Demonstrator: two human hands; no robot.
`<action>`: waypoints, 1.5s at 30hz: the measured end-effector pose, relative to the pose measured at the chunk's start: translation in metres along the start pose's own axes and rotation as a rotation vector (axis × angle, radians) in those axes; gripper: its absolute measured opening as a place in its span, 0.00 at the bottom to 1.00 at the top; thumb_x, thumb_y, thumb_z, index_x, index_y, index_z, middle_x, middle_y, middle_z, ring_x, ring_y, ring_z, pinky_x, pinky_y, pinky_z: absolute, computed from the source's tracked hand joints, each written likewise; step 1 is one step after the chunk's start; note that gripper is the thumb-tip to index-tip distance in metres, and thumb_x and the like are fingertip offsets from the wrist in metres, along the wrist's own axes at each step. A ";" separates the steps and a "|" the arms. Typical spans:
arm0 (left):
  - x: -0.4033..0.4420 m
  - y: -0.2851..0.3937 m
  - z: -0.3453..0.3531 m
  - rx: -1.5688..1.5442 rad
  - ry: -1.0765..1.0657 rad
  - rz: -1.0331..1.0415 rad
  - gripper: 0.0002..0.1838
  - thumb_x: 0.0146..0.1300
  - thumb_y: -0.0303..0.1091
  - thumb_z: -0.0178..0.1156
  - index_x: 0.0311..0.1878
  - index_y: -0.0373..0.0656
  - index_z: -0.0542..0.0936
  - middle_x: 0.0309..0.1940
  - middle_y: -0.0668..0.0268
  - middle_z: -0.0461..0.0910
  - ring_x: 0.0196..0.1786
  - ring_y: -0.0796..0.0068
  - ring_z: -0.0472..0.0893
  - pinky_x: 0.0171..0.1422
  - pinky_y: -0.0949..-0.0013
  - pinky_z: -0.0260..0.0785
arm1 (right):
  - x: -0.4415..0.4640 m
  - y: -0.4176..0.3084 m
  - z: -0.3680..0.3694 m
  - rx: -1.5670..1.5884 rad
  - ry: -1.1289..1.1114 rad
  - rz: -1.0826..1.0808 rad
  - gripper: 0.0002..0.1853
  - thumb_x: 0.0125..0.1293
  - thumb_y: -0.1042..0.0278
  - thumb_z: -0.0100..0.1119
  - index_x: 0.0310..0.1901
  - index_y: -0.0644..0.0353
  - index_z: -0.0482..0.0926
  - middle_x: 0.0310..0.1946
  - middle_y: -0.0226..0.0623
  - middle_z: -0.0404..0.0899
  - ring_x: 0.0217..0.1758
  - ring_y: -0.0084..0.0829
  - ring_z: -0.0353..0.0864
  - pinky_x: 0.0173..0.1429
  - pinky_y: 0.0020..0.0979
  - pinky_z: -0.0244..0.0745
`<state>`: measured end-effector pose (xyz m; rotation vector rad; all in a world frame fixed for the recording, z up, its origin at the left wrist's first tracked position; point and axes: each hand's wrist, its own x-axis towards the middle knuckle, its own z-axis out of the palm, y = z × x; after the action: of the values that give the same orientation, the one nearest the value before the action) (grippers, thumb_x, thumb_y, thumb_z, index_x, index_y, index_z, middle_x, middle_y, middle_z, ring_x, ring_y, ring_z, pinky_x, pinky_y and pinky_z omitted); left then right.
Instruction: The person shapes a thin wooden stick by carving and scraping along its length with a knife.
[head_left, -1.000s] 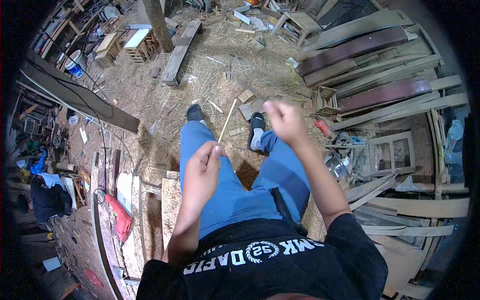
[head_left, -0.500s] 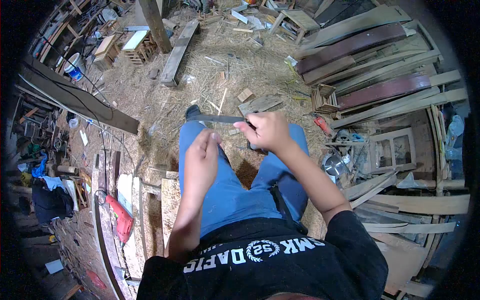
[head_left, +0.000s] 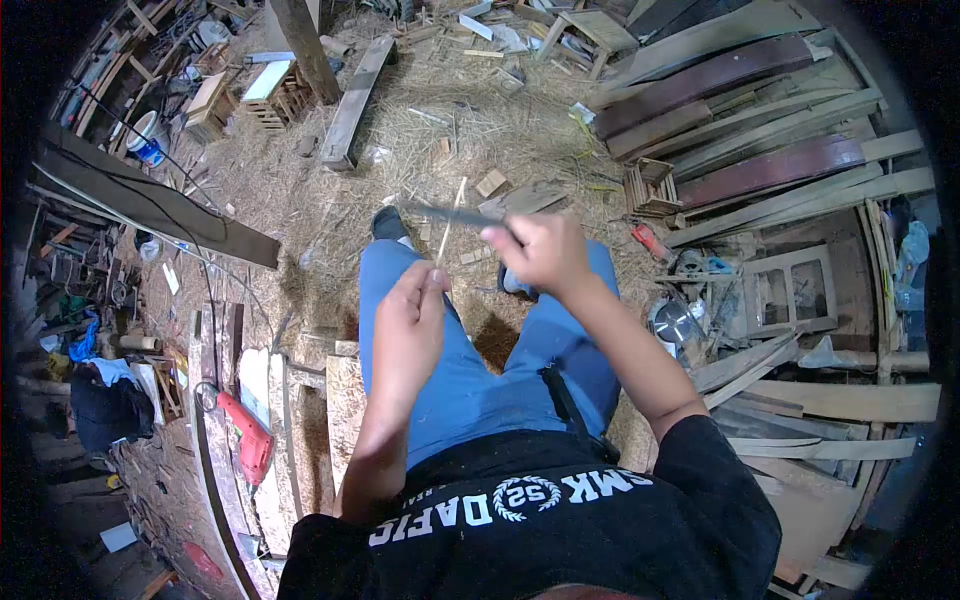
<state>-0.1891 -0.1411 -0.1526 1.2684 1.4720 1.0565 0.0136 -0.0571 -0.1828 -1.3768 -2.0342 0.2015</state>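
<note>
My right hand [head_left: 545,252] is closed around the handle of a long, dark-bladed knife [head_left: 450,215], whose blade points left above my knees. My left hand [head_left: 415,305] is closed, thumb uppermost, on the lower end of a thin pale wooden stick [head_left: 452,222]. The stick stands out from the fingertips, and the blade crosses over it in this view; whether they touch I cannot tell. Both hands are over my legs in blue trousers [head_left: 450,365]. Fingers cover most of the knife's handle.
A red power drill [head_left: 245,435] lies on boards at my left. Wood shavings cover the floor [head_left: 290,200], with a small wood block [head_left: 490,183] ahead. Stacked planks [head_left: 770,185], a slatted crate [head_left: 652,187] and a red power tool [head_left: 650,243] are at right. A wooden post [head_left: 305,50] stands ahead.
The knife has gone from nearly level to tilted, its tip now farther from me. My right hand has moved slightly right. The stick's upper end has shifted a little right.
</note>
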 end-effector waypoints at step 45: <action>-0.034 0.036 0.008 -0.028 -0.055 0.087 0.08 0.77 0.30 0.55 0.43 0.38 0.81 0.20 0.69 0.69 0.26 0.86 0.67 0.28 0.72 0.61 | 0.031 0.081 -0.040 0.161 0.242 0.478 0.28 0.74 0.43 0.57 0.28 0.63 0.83 0.23 0.51 0.82 0.26 0.46 0.83 0.31 0.42 0.73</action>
<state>-0.1709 -0.1705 -0.1164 1.3417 1.3668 1.0872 0.0931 -0.0039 -0.1762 -1.6743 -1.4387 0.3771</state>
